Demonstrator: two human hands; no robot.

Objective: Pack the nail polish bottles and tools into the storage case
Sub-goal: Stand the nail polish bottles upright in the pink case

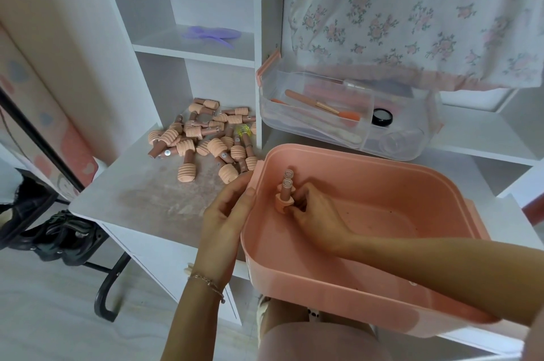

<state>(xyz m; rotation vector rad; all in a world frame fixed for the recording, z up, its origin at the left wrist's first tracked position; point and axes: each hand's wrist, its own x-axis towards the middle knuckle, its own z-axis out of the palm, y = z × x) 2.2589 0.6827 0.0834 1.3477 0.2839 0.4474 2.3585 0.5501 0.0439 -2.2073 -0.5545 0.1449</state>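
Note:
A pink storage case (368, 290) sits open at the front of the white desk (159, 196). Inside its left end two brown nail polish bottles (286, 190) stand cap down. My right hand (316, 215) reaches into the case and its fingers curl around the nearer bottle's peach cap. Against the case's left outer wall rests my left hand (228, 213), thumb on the rim. A pile of several peach-capped bottles (206, 137) lies on the desk to the left. Behind the case, a clear tray (350, 113) holds brushes, a nail file and a small black jar (381, 117).
White shelf compartments rise behind the desk, one holding a purple object (212, 34). A floral cloth (412, 13) hangs over the tray's back edge. Dark shoes (59, 234) and a black metal frame lie on the floor at left.

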